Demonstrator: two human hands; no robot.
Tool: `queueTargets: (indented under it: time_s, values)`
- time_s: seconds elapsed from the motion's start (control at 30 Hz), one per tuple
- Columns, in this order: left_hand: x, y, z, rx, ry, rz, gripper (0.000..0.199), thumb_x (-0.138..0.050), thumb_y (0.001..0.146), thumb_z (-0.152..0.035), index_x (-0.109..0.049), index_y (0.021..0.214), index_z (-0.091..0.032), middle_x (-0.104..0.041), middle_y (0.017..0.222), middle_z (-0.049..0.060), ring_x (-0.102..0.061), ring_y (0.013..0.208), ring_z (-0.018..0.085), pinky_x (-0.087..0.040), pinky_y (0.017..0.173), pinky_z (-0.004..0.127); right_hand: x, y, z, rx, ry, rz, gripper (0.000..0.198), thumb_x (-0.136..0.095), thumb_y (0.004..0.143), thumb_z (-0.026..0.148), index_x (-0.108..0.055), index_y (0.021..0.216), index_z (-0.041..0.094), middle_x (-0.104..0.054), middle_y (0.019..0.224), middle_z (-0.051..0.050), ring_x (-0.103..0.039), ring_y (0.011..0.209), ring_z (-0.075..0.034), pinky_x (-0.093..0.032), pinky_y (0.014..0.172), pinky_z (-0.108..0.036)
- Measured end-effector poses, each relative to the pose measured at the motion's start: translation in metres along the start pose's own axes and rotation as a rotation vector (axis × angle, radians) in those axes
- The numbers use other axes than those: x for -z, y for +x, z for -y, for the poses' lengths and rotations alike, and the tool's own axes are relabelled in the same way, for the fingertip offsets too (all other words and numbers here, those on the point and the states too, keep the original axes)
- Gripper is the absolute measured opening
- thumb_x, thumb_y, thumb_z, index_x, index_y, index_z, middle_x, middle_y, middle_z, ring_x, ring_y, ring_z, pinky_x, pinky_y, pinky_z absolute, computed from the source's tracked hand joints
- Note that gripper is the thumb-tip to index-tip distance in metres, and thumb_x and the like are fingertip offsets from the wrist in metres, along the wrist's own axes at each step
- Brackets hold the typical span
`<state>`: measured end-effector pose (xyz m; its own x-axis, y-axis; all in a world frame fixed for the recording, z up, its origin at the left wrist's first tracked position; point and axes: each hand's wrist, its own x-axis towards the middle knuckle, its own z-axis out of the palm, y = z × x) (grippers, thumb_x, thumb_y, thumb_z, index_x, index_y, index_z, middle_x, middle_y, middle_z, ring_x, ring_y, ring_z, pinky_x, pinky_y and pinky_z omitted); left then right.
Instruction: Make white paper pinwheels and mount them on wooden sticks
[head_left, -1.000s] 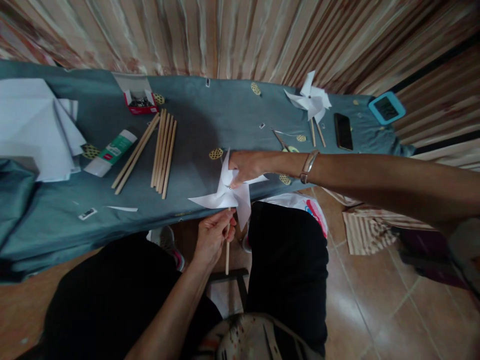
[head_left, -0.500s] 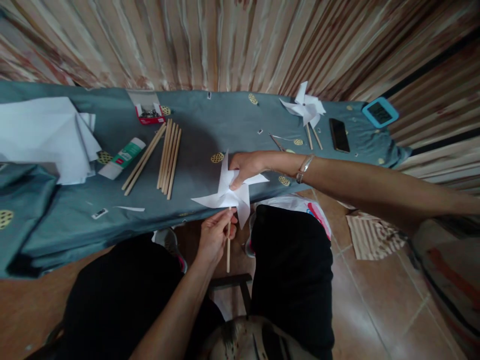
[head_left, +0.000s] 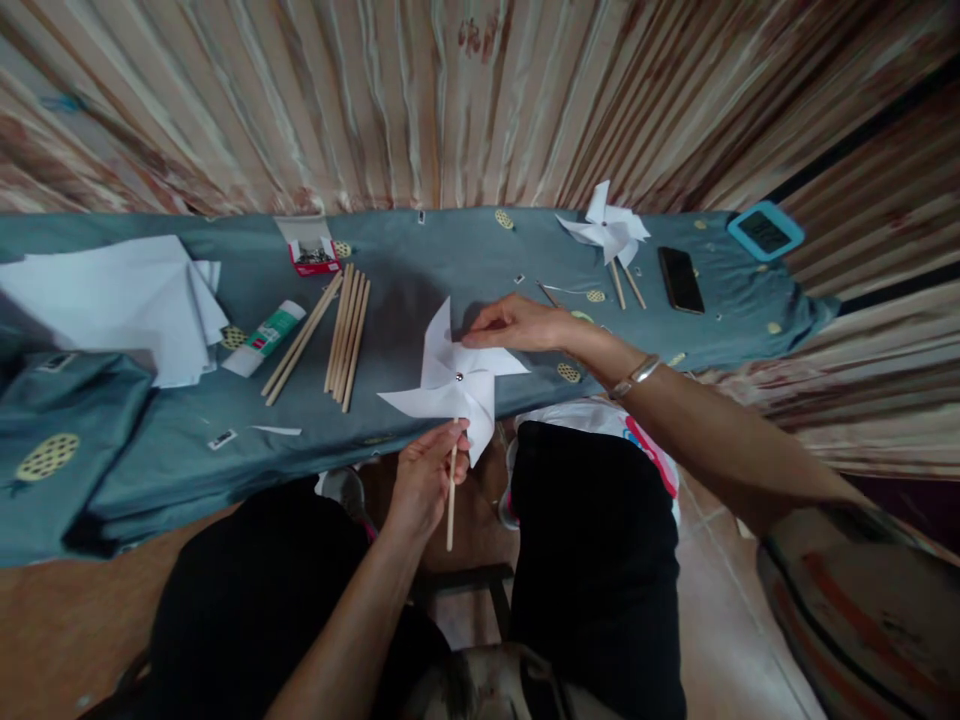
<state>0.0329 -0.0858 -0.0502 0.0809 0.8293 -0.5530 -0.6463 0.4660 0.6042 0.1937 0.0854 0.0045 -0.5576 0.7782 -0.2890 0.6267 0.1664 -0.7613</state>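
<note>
A white paper pinwheel (head_left: pixel 442 390) with a small shiny pin at its centre stands over the table's near edge. My left hand (head_left: pixel 424 475) is closed around its wooden stick (head_left: pixel 451 510), just below the blades. At the upper right blade is my right hand (head_left: pixel 514 325), loosely curled, its fingers slightly apart. Its fingertips are by the paper; whether they touch it I cannot tell. A bracelet circles that wrist.
Several wooden sticks (head_left: pixel 348 335), a glue stick (head_left: pixel 266 338), a red box of pins (head_left: pixel 313 262) and white paper sheets (head_left: pixel 112 300) lie leftward. Rightward are another pinwheel (head_left: pixel 606 232), a phone (head_left: pixel 681 279) and a blue-framed clock (head_left: pixel 765 231). A curtain (head_left: pixel 375 110) hangs behind.
My right hand has lifted from the pinwheel's centre toward its upper right blade, uncovering the shiny pin. My left hand still holds the stick. The view has shifted slightly.
</note>
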Motion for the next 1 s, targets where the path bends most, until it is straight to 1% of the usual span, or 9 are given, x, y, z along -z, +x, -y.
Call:
queueTargets:
  time_s: [0.2,0.27,0.37,0.47,0.57,0.63,0.73,0.83,1.0]
  values:
    - [-0.012,0.001,-0.020,-0.044,-0.013,0.019,0.040,-0.089,0.053,-0.033,-0.074,0.079,-0.007,-0.060,0.057,-0.002,-0.044,0.037,0.003,-0.029,0.037,0.017,0.006,-0.033,0.007,0.225,0.236,-0.716,0.040,-0.070,0.077,0.057,-0.071,0.082,0.017,-0.068,0.074,-0.001,-0.058,0.068,-0.011,-0.045,0.066,-0.025]
    - [-0.018,0.002,-0.030,-0.061,-0.017,0.025,0.039,-0.089,0.055,-0.031,-0.074,0.082,-0.007,-0.061,0.059,-0.001,-0.046,0.040,0.004,-0.032,0.039,0.017,0.003,-0.042,0.008,0.265,0.365,-0.858,0.037,-0.070,0.078,0.055,-0.071,0.081,0.019,-0.070,0.079,-0.002,-0.062,0.073,-0.013,-0.050,0.074,-0.028]
    - [-0.030,0.006,-0.046,-0.058,-0.033,0.012,0.032,-0.086,0.059,-0.025,-0.074,0.083,-0.008,-0.064,0.064,0.001,-0.055,0.050,0.006,-0.044,0.047,0.017,-0.007,-0.050,0.005,0.242,0.527,-0.985,0.034,-0.071,0.076,0.054,-0.071,0.078,0.021,-0.073,0.080,-0.002,-0.065,0.074,-0.014,-0.054,0.078,-0.032]
    - [-0.041,0.015,-0.062,-0.056,-0.042,-0.022,0.021,-0.083,0.063,-0.019,-0.074,0.079,-0.011,-0.066,0.070,0.002,-0.060,0.061,0.008,-0.051,0.061,0.019,-0.020,-0.052,0.001,0.189,0.614,-0.953,0.033,-0.073,0.074,0.054,-0.071,0.075,0.021,-0.075,0.079,-0.003,-0.066,0.074,-0.016,-0.054,0.078,-0.034]
    - [-0.049,0.028,-0.074,-0.100,-0.020,-0.008,0.019,-0.083,0.064,-0.021,-0.074,0.077,-0.011,-0.066,0.070,0.001,-0.058,0.063,0.008,-0.048,0.060,0.018,-0.031,-0.052,-0.004,0.118,0.637,-0.835,0.036,-0.073,0.072,0.057,-0.071,0.071,0.021,-0.074,0.076,-0.004,-0.065,0.073,-0.018,-0.053,0.075,-0.033]
    - [-0.053,0.039,-0.079,-0.123,-0.003,0.009,0.019,-0.083,0.064,-0.021,-0.074,0.077,-0.011,-0.064,0.068,0.001,-0.057,0.062,0.007,-0.046,0.059,0.018,-0.036,-0.052,-0.006,0.084,0.631,-0.688,0.041,-0.070,0.073,0.060,-0.071,0.071,0.020,-0.074,0.076,-0.004,-0.064,0.072,-0.017,-0.051,0.073,-0.031]
    - [-0.056,0.053,-0.081,-0.134,-0.009,0.023,0.020,-0.083,0.063,-0.020,-0.075,0.079,-0.011,-0.065,0.068,0.001,-0.058,0.064,0.008,-0.045,0.060,0.018,-0.046,-0.051,-0.005,0.072,0.614,-0.388,0.046,-0.067,0.075,0.063,-0.072,0.076,0.018,-0.072,0.077,-0.004,-0.061,0.070,-0.014,-0.048,0.070,-0.028]
    - [-0.054,0.063,-0.079,-0.147,-0.038,0.056,0.028,-0.086,0.058,-0.023,-0.075,0.080,-0.010,-0.064,0.069,0.000,-0.056,0.064,0.008,-0.044,0.060,0.018,-0.061,-0.048,-0.001,0.041,0.660,-0.180,0.044,-0.074,0.070,0.060,-0.072,0.078,0.017,-0.069,0.072,-0.001,-0.058,0.065,-0.012,-0.044,0.062,-0.024]
    - [-0.050,0.070,-0.076,-0.143,-0.021,0.066,0.035,-0.090,0.052,-0.027,-0.076,0.081,-0.011,-0.064,0.069,-0.001,-0.055,0.063,0.007,-0.044,0.061,0.018,-0.079,-0.039,0.004,-0.009,0.734,-0.135,0.037,-0.083,0.062,0.050,-0.071,0.072,0.016,-0.066,0.065,0.002,-0.056,0.060,-0.010,-0.043,0.061,-0.023]
